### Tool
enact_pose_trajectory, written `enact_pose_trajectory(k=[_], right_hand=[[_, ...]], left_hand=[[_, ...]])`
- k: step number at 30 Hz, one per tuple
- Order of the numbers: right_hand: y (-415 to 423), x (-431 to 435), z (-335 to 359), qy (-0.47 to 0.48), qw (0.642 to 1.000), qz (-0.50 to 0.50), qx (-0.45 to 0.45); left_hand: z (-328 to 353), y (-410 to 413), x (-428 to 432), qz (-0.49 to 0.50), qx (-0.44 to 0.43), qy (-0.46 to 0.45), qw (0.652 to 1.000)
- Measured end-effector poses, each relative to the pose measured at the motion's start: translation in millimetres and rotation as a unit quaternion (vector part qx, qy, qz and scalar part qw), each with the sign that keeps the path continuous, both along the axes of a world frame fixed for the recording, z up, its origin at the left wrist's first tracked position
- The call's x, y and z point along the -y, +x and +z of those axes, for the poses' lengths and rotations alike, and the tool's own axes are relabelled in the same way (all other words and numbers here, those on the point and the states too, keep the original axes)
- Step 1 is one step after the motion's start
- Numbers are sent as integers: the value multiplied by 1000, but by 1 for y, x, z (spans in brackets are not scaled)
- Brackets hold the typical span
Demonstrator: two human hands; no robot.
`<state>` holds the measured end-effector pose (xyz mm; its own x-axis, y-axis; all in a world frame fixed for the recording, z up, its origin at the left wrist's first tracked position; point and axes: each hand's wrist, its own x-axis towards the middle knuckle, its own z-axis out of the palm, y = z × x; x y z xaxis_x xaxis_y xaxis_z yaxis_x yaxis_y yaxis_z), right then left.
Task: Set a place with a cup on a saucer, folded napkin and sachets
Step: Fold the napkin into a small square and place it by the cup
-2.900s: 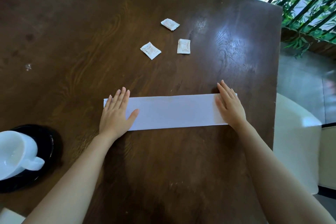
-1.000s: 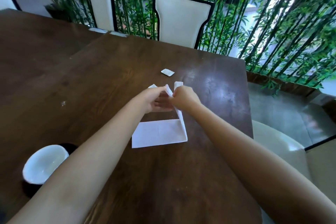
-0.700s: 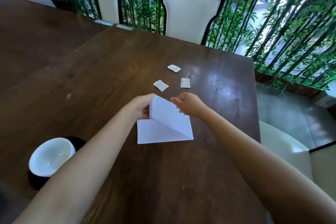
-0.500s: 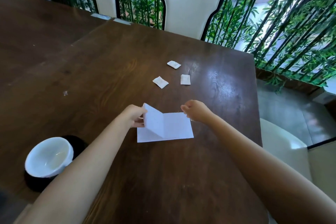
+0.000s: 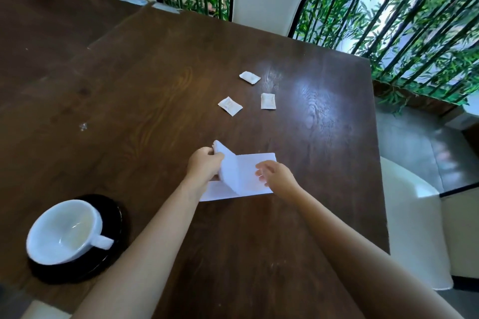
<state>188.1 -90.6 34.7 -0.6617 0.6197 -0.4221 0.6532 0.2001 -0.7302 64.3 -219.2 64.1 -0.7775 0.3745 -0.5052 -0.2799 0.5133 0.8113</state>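
Napkin (image 5: 246, 176) lies between both hands: left hand (image 5: 203, 163) pinches its raised flap, right hand (image 5: 278, 176) hovers open-fingered.

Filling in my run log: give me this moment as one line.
step: folding napkin | left hand: pinching raised flap | right hand: open over napkin | sachets: three loose, untouched | cup: on saucer

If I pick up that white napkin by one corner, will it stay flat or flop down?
Probably flop. The napkin looks thin, and the flap the left hand lifts already curves. It likely weighs almost nothing and may unfold, since nothing holds its layers together.
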Motion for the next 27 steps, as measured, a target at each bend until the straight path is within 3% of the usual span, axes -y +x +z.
enact_pose_trajectory(k=[5, 8, 12, 15, 17, 21, 27], right_hand=[[12, -20, 6, -147, 981, -107, -65], [21, -27, 7, -155, 978, -121, -63], [23, -31, -2, -62, 993, -98, -24], [22, -29, -8, -10, 995, -102, -6], [21, -27, -13, 36, 995, -97, 9], [25, -21, -21, 120, 989, -86, 11], [27, -12, -25, 280, 960, -15, 21]], left_hand=[[2, 30, -41, -53, -16, 26, 998], [-5, 45, -59, -93, -30, 24, 995], [-24, 59, -55, -98, -147, 23, 984], [-44, 67, -36, -120, -302, -19, 946], [-59, 72, -29, -194, -358, -60, 911], [-83, 79, -29, -305, -388, -183, 850], [-101, 84, -29, -331, -434, -243, 802]])
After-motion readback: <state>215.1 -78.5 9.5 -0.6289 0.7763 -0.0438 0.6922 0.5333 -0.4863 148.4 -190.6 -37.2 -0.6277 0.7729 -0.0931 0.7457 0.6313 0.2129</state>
